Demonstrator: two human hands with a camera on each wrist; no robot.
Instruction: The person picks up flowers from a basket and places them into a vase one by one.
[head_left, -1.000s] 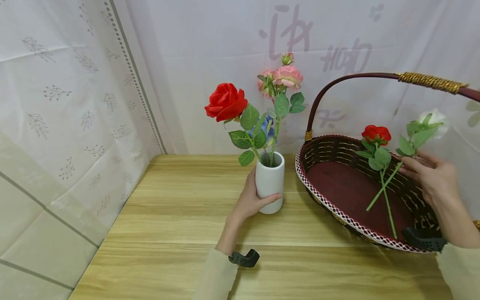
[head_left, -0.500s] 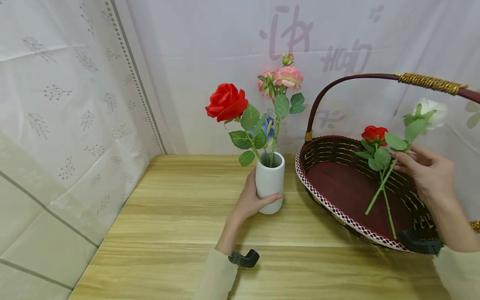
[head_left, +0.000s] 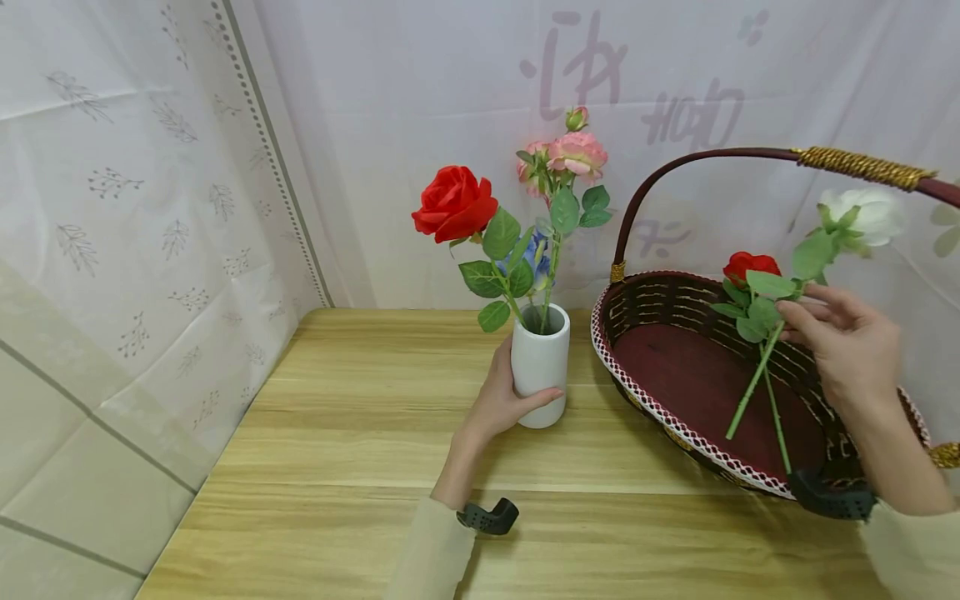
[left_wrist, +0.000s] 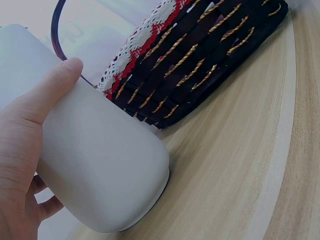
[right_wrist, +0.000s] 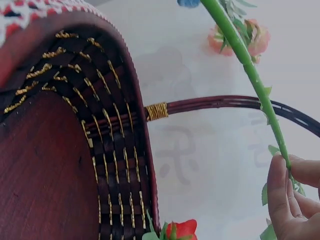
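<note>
A white vase stands upright on the wooden table, and my left hand grips its side, thumb across the front. In it are a large red rose, pink flowers and a blue flower. Over the basket, my right hand pinches the green stem of a white rose below its leaves. The bare stem end slants down and left, also plain in the right wrist view as a green stem. A smaller red rose lies in the basket, partly covered by a leaf.
The dark woven basket with lace-trimmed rim sits right of the vase. Its arched handle rises high over it, wrapped in gold cord. Printed curtains hang behind and at left. Bare wooden tabletop extends left of the vase.
My right hand has moved left and slightly down, carrying the white rose, whose bloom has tipped further right. My left hand and the vase have stayed in place.
</note>
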